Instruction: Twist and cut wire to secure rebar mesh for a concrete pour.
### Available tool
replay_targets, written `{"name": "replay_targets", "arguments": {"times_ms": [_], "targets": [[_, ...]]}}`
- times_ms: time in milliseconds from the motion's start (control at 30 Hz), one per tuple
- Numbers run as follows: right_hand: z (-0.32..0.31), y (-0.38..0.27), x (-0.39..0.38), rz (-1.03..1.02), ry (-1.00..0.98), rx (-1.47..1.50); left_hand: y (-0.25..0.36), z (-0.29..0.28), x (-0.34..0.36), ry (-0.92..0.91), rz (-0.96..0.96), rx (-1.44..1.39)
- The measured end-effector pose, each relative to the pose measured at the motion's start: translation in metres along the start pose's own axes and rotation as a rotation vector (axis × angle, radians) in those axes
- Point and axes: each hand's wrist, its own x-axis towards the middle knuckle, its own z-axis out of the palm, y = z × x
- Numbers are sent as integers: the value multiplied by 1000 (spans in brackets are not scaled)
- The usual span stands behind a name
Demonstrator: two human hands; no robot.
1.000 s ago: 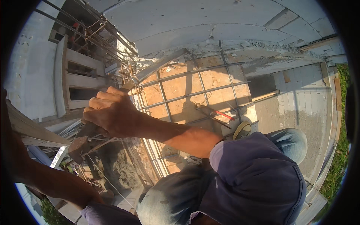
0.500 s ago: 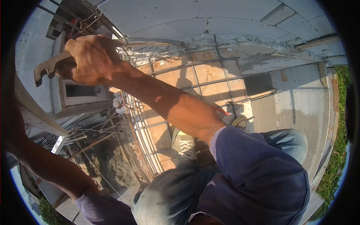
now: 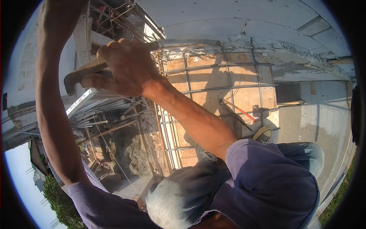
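Observation:
My right hand (image 3: 127, 68) is closed around a rebar bending wrench (image 3: 85, 74), held above the left edge of the rebar grid. Its notched, hooked steel head sticks out left of my fist, and its pipe handle (image 3: 188, 42) runs to the right. My left hand (image 3: 63, 11) is raised at the upper left, cut off by the picture's edge, with its fingers out of sight. Below my right forearm, a pair of pincers (image 3: 241, 111) with one red handle lies within the tied rebar grid (image 3: 213, 89) over plywood boards (image 3: 242, 101).
My shoes (image 3: 263, 134) rest at the grid's near side. A pale wall (image 3: 213, 28) rises beyond it. Lower left are stacked metal lengths (image 3: 85, 114) and a drop to rough ground (image 3: 133, 147). Block paving (image 3: 316, 103) with wet mortar lies right.
My left arm has swung up to the upper left. My right hand, still gripping the wrench, appears farther right and lower as the view shifts. The pincers now show fully beside my forearm.

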Motion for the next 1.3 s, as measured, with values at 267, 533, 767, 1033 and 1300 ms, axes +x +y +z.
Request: {"name": "replay_targets", "arguments": {"times_ms": [267,533,767,1033,1300], "targets": [[17,-12,7,-81,93,-11,-33,134,-10,152,550,888],[28,2,5,-95,206,-11,-38,182,-12,-73,260,733],[6,10,2,-88,160,69,59,190,-42,-523,-424,876],[22,7,-4,-122,225,64,36,111,-106,-634,-298,790],[-17,45,7,81,-353,55,37,89,-110,-739,-858,1061]]}}
